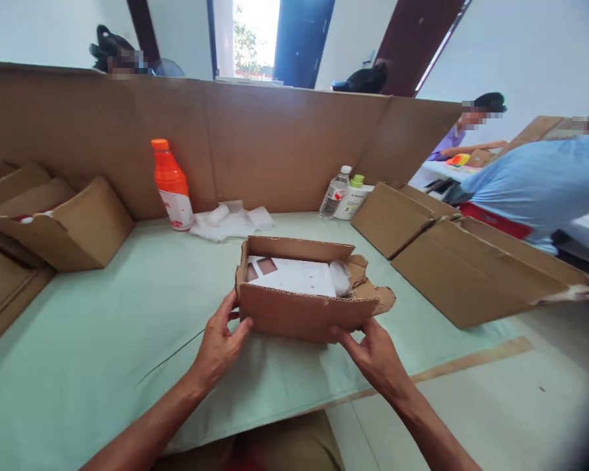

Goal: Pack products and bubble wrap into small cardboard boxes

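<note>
Box (304, 318): held mouth-up nr worktop's (127, 294) front edge, left hand's (220, 343) fingers gripping one end, right hand's (375, 353) gripping lower opp. corner, prob. to keep white pack (297, 276) inside level; can't tell if resting or lifted.

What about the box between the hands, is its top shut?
No, the box is open on top, and a white thing shows inside.

The box (299, 317) is brown, the bench (127, 294) is pale green, and one bottle (171, 182) is orange and white.
</note>
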`<state>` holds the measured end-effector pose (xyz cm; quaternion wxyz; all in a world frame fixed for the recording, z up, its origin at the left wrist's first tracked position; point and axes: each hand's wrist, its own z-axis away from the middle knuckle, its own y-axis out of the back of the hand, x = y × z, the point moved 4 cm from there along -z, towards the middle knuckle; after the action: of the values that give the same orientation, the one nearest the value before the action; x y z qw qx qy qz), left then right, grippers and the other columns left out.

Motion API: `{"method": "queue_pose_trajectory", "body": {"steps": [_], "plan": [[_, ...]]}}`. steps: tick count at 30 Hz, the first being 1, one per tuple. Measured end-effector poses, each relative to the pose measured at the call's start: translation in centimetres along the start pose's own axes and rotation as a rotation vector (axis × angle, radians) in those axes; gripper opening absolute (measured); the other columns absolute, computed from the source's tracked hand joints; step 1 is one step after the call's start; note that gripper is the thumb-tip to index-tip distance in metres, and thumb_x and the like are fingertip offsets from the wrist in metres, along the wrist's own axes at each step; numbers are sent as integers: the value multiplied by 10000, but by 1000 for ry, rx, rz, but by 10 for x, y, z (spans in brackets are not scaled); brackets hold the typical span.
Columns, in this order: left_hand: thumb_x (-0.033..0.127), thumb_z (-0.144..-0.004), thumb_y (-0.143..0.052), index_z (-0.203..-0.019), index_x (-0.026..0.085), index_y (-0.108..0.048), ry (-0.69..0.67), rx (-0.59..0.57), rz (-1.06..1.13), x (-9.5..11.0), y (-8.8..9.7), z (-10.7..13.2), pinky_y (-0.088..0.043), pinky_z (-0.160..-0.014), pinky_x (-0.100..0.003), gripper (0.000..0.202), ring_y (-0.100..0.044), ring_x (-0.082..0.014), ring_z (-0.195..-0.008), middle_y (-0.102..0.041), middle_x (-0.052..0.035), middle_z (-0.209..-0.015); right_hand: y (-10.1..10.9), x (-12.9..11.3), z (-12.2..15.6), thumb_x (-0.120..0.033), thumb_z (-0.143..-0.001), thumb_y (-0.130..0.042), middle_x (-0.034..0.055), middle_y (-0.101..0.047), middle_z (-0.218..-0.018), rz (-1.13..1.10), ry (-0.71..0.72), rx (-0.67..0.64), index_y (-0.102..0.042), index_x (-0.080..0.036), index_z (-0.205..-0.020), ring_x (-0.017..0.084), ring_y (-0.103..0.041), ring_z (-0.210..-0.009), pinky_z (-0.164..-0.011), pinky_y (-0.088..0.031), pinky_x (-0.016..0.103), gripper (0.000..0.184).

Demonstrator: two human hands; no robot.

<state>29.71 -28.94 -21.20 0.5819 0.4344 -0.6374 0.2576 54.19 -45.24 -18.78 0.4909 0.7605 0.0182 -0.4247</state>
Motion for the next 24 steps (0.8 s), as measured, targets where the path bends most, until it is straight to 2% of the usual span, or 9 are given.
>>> {"method": "queue_pose_trajectory", "body": {"steps": [3,7,12,17,20,22,24], "plan": [[281,-874,-567,-1341,242,-562,-54,-61,-115,2,-26,-16,-525,-837,-346,468,-639,-205,-1016,-685,-65,-1208,18,23,12,-654,-777,-579,55,-666,-740,25,-66,75,-554,-227,-791,212,-561,-582,-582,-455,367,428],[236,-827,-595,-1294,263,-603,-105,-129,-286,7,-50,-55,-466,-684,-294,468,-587,-164,-780,-699,-6,-1007,27,43,4,-655,-797,-580,54,-670,-753,4,-85,169,-568,-221,-839,200,-542,-565,-573,-465,367,437],[154,-760,-607,-1250,255,-628,-75,-220,-133,4,-95,-121,-426,-598,-264,501,-501,-87,-567,-704,-8,-1154,34,66,-30,-573,-849,-581,87,-684,-922,-25,-14,265,-594,-189,-1016,207,-586,-678,-636,-500,355,419],[136,-728,-581,-1306,195,-583,-43,-216,-14,-11,-156,-188,-466,-626,-255,581,-530,-93,-615,-673,-64,-1231,38,97,-75,-502,-854,-583,137,-663,-1072,-37,21,345,-566,-156,-1134,256,-624,-854,-762,-533,416,446],[155,-729,-598,-1475,163,-397,1,-206,74,-22,-193,-222,-499,-673,-264,773,-574,-106,-695,-588,-142,-1369,37,117,-101,-455,-845,-594,193,-628,-1225,-33,54,407,-519,-125,-1261,314,-606,-1069,-884,-523,484,536],[167,-730,-623,-1551,174,-243,29,-195,121,-28,-217,-240,-513,-714,-272,905,-602,-112,-765,-459,-192,-1503,35,131,-116,-420,-840,-603,228,-561,-1361,-37,73,443,-435,-108,-1391,332,-566,-1193,-958,-501,514,655],[162,-714,-650,-1569,196,-188,49,-205,158,-34,-239,-253,-522,-758,-280,973,-626,-125,-837,-364,-207,-1573,31,145,-130,-390,-837,-615,233,-495,-1456,-46,82,467,-352,-119,-1480,332,-530,-1270,-1028,-467,532,746]]}}
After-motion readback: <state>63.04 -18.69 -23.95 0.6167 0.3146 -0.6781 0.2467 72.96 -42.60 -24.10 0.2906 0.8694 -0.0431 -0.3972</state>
